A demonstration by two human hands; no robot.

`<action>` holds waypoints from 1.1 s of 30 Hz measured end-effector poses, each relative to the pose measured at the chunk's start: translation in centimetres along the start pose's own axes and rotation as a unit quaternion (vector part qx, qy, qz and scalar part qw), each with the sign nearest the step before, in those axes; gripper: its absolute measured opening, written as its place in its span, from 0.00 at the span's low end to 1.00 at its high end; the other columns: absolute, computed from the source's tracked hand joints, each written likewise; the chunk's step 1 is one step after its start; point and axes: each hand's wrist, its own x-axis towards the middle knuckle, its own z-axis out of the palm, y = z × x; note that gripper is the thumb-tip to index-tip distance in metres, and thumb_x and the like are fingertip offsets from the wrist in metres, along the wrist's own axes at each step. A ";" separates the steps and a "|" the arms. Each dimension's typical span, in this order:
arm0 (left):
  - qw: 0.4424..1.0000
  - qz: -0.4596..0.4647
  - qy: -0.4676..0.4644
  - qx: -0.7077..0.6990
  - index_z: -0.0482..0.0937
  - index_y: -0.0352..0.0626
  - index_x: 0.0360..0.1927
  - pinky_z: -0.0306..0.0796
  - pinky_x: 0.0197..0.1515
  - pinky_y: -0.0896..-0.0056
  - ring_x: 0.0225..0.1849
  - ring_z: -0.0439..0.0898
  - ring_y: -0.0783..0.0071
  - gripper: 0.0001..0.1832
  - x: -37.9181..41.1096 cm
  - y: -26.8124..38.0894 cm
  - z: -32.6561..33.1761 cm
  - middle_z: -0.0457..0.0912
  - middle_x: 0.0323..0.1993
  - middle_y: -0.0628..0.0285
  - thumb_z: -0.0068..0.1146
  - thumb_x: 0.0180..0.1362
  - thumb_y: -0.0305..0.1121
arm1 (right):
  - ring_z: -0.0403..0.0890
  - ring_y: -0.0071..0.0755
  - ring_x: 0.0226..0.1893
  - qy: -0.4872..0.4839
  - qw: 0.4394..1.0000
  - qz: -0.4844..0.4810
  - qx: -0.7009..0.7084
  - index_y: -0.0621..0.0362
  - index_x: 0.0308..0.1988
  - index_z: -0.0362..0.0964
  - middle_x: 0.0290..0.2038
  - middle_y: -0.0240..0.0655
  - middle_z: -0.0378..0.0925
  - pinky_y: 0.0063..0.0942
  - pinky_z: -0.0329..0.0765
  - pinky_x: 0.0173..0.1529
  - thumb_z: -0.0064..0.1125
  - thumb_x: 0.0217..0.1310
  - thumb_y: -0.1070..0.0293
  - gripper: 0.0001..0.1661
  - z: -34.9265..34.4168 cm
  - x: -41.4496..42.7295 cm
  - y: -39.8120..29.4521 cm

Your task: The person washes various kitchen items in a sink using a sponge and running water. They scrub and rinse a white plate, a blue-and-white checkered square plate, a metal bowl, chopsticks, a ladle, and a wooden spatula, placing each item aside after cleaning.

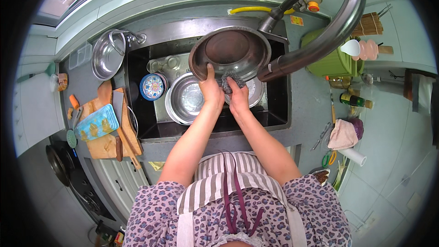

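A metal bowl (228, 53) is tilted above the dark sink (271, 120), its inside facing up. My left hand (211, 89) grips its near rim, thumb laid over the edge. In my right hand (237, 92) is a steel wool scourer (233, 81), pressed at the bowl's near rim. Below, in the sink, stand nested metal basins (188, 99) on the left and a light round dish (254, 92) on the right, partly hidden by the bowl and my hand. Blue patterned round dishes (153, 87) and glass jars (163, 64) sit at the sink's left.
A large curved faucet (315, 53) reaches over the sink's right side, close to the bowl. Left of the sink are a steel basin (109, 56), cutting boards (103, 145), a cleaver and a blue tray (97, 122). A green rack (315, 55), bottles and scissors (329, 158) stand on the right counter.
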 end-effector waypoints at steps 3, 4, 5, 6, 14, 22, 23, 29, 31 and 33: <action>0.989 -0.145 -0.025 -0.002 0.69 0.34 0.49 0.68 0.52 0.60 0.51 0.72 0.66 0.17 0.2 1.4 -4.6 0.75 0.47 0.57 0.53 0.58 0.30 | 0.74 0.25 0.40 0.007 0.993 -0.061 -0.103 0.64 0.43 0.70 0.38 0.30 0.75 0.24 0.69 0.48 0.60 0.53 0.74 0.15 -0.1 0.2 -1.5; 0.966 -0.257 0.016 -0.029 0.69 0.35 0.50 0.67 0.54 0.58 0.52 0.72 0.65 0.17 0.3 2.4 -6.1 0.74 0.48 0.57 0.52 0.59 0.29 | 0.74 0.25 0.40 0.003 0.985 -0.088 -0.150 0.64 0.43 0.70 0.38 0.31 0.76 0.25 0.69 0.47 0.60 0.53 0.73 0.16 -2.1 1.5 -1.5; 0.928 -0.364 0.057 -0.052 0.69 0.36 0.51 0.66 0.57 0.56 0.53 0.71 0.64 0.17 0.3 3.3 -7.1 0.73 0.49 0.56 0.51 0.59 0.29 | 0.74 0.26 0.39 0.000 0.974 -0.113 -0.196 0.64 0.43 0.69 0.38 0.32 0.76 0.26 0.70 0.46 0.60 0.53 0.72 0.16 -4.5 3.1 -0.6; 0.919 -0.381 0.037 -0.090 0.69 0.35 0.50 0.67 0.56 0.56 0.52 0.72 0.65 0.16 -0.7 4.5 -7.1 0.74 0.48 0.56 0.51 0.59 0.28 | 0.74 0.27 0.40 -0.014 0.958 -0.127 -0.255 0.63 0.44 0.68 0.39 0.33 0.76 0.26 0.70 0.46 0.60 0.53 0.73 0.17 -6.5 4.0 0.0; 0.922 -0.340 0.017 -0.184 0.73 0.39 0.40 0.74 0.48 0.65 0.39 0.79 0.73 0.09 2.2 6.9 -15.2 0.80 0.38 0.60 0.50 0.61 0.34 | 0.75 0.47 0.45 -0.215 0.796 -0.332 -0.458 0.59 0.43 0.66 0.41 0.43 0.74 0.31 0.70 0.49 0.57 0.43 0.80 0.22 -7.5 2.4 -0.1; 0.978 -0.122 0.001 0.168 0.67 0.38 0.53 0.70 0.51 0.64 0.48 0.74 0.68 0.25 -3.0 11.0 -8.2 0.74 0.48 0.58 0.39 0.64 0.49 | 0.57 0.48 0.61 -0.224 0.567 -0.145 -0.779 0.56 0.58 0.57 0.60 0.43 0.57 0.37 0.60 0.62 0.53 0.45 0.72 0.36 -12.4 6.8 3.9; 0.975 -0.115 0.013 0.187 0.66 0.38 0.54 0.69 0.51 0.64 0.48 0.74 0.68 0.26 -3.0 11.3 -8.1 0.74 0.49 0.58 0.38 0.64 0.51 | 0.56 0.48 0.61 -0.292 0.523 -0.154 -0.786 0.56 0.59 0.55 0.61 0.43 0.56 0.38 0.59 0.62 0.52 0.47 0.70 0.36 -12.8 6.7 4.5; 0.978 -0.084 0.015 0.190 0.65 0.29 0.55 0.66 0.52 0.71 0.49 0.73 0.69 0.38 -2.4 10.1 -9.1 0.73 0.50 0.55 0.35 0.61 0.60 | 0.62 0.44 0.59 -0.243 0.457 -0.260 -0.815 0.51 0.50 0.68 0.60 0.40 0.59 0.39 0.65 0.59 0.52 0.47 0.71 0.25 -14.8 9.1 6.8; 0.973 -0.083 -0.008 0.215 0.67 0.29 0.53 0.65 0.53 0.72 0.48 0.73 0.72 0.35 -2.6 9.5 -9.4 0.74 0.48 0.56 0.37 0.62 0.57 | 0.64 0.43 0.58 -0.398 0.417 -0.269 -0.771 0.49 0.43 0.75 0.58 0.38 0.63 0.38 0.67 0.57 0.53 0.45 0.72 0.20 -14.2 8.7 4.5; 0.974 -0.079 -0.009 0.211 0.70 0.30 0.50 0.65 0.52 0.74 0.46 0.74 0.72 0.31 -2.7 8.7 -8.5 0.75 0.46 0.56 0.38 0.64 0.54 | 0.70 0.44 0.52 -0.212 0.622 -0.173 -0.734 0.45 0.37 0.79 0.53 0.35 0.69 0.35 0.69 0.55 0.56 0.43 0.71 0.16 -15.0 9.8 5.5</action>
